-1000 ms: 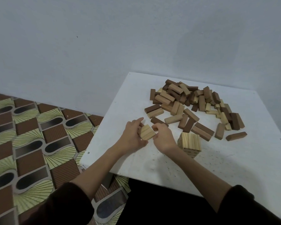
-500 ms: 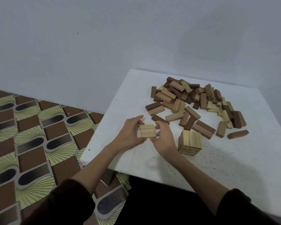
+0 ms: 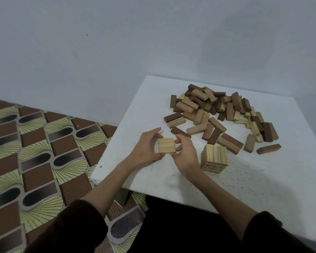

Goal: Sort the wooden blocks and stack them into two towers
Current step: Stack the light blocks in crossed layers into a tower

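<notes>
Three light wooden blocks lie side by side as a flat square layer (image 3: 166, 145) near the table's left front. My left hand (image 3: 146, 148) holds its left side and my right hand (image 3: 185, 152) holds its right side, fingers curled round the edges. To the right stands a short tower of light blocks (image 3: 214, 158), a few layers high. Behind both spreads a loose pile of light and dark brown blocks (image 3: 221, 114).
The white table (image 3: 263, 179) meets a pale wall at the back. Its left edge drops to a patterned brown and green floor (image 3: 35, 161). A single dark block (image 3: 268, 148) lies at the pile's right front.
The three-block layer has turned from tilted to square between my hands and sits slightly lower and nearer. The tower and the pile have not moved.
</notes>
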Available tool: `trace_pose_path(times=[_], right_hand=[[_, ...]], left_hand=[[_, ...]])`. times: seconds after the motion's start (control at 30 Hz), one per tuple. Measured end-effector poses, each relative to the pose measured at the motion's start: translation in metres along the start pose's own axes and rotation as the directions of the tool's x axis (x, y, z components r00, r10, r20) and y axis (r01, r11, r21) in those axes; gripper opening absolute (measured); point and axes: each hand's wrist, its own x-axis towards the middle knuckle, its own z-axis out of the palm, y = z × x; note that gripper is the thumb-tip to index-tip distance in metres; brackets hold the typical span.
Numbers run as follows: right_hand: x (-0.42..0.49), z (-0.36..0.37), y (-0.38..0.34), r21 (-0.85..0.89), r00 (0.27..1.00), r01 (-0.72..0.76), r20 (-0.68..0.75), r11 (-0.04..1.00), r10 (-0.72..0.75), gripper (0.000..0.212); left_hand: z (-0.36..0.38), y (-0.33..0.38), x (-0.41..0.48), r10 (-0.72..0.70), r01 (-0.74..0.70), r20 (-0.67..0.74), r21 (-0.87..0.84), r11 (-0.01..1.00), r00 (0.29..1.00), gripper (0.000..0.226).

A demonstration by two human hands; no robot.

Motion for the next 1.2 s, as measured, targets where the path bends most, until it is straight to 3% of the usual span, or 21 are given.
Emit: trace_pose_path(times=[0.27, 0.53, 0.63, 0.73, 0.87, 1.0, 1.1, 1.2], right_hand=[[0.001, 0.0, 0.0, 0.002, 1.0, -0.005, 0.011, 1.0, 0.005, 0.059], [0.003, -0.002, -0.012, -0.136, 0.997, 0.047, 0.073, 0.99, -0.037, 0.061], [0.01, -0.009, -0.028, -0.115, 0.997, 0.044, 0.075, 0.992, -0.035, 0.053], [0.016, -0.028, -0.043, -0.031, 0.985, 0.093, 0.15, 0.995, -0.087, 0.044], [0.013, -0.071, -0.057, 0.146, 0.944, 0.112, 0.295, 0.983, -0.151, 0.052], [0.007, -0.112, -0.048, 0.057, 0.932, 0.144, 0.327, 0.988, -0.155, 0.071], [-0.006, -0.14, -0.035, -0.068, 0.939, 0.231, 0.278, 0.971, -0.204, 0.071], [-0.02, -0.157, -0.018, -0.082, 0.94, 0.224, 0.282, 0.971, -0.193, 0.073]], left_hand=[[-0.001, 0.001, -0.001, -0.012, 0.012, 0.008, -0.001, 1.0, 1.0, 0.077], [-0.004, 0.006, -0.001, -0.066, 0.066, -0.006, -0.031, 0.997, 0.998, 0.08], [-0.013, 0.018, 0.0, -0.076, 0.071, -0.045, -0.097, 0.993, 0.996, 0.081], [-0.024, 0.034, 0.002, -0.012, 0.006, -0.039, -0.167, 0.986, 0.999, 0.077], [-0.026, 0.056, 0.006, 0.067, -0.075, -0.041, -0.217, 0.973, 0.997, 0.076], [-0.014, 0.083, 0.011, 0.161, -0.155, 0.001, -0.249, 0.956, 0.987, 0.076], [0.005, 0.105, 0.014, 0.198, -0.171, 0.072, -0.28, 0.945, 0.978, 0.076], [0.027, 0.113, 0.014, 0.241, -0.203, 0.134, -0.248, 0.947, 0.961, 0.077]])
